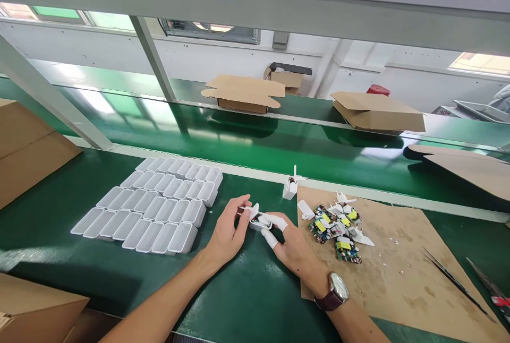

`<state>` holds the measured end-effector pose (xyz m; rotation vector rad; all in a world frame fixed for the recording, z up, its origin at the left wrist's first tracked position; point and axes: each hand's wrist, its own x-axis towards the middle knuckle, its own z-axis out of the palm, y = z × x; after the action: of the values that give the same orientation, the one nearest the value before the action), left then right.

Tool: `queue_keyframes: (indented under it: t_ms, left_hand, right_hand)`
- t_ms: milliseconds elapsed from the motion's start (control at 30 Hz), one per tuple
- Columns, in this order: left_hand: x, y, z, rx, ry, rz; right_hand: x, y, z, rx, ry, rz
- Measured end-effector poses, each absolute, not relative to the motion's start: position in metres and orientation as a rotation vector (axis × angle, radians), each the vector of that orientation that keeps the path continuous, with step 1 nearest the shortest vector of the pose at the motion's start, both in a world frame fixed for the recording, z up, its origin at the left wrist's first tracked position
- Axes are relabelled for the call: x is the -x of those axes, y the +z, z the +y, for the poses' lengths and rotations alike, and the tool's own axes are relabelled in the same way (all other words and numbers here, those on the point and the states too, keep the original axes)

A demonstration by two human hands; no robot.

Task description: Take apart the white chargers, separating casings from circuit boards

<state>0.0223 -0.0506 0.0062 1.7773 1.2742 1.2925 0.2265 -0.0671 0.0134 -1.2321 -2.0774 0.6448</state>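
Between my two hands is a small white plastic case [260,226] with white parts inside it and a white piece sticking up from its top. My left hand [228,230] grips its left side, with thumb and fingers closed around that end. White finger cots cover the thumb and a finger of my right hand [294,247], which pinches the right side. The fingers hide much of the contents. Just beyond my right hand, another white case [290,189] stands upright with white strips projecting from it. To the right lies a pile of circuit boards [343,226] with yellow-wrapped components and white pieces.
Rows of open white cases [153,202] fill the left of the green table [223,300]. On the right, a brown cardboard sheet [382,274] carries tweezers [454,282]; scissors [488,284] lie beside it. A green conveyor belt [247,146] runs behind. Cardboard boxes [32,146] stand left.
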Motion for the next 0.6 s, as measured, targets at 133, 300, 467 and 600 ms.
queue_keyframes:
  t_ms: [133, 300, 467, 600]
  left_hand:
    - [-0.021, 0.002, -0.049, -1.689, 1.303, 1.26]
    - [-0.022, 0.001, -0.052, -1.761, 1.329, 0.928]
    - [-0.033, 0.004, -0.062, -2.041, 1.376, 1.017]
    - [-0.035, 0.003, -0.063, -2.1, 1.455, 1.035]
  right_hand:
    - [-0.224, 0.009, -0.066, 1.187, 0.709, -1.962]
    - [-0.22, 0.011, -0.062, 1.064, 1.275, -1.342]
    - [-0.215, 0.019, -0.064, 0.958, 1.698, -0.854]
    - [-0.212, 0.023, -0.067, 0.929, 1.732, -0.827]
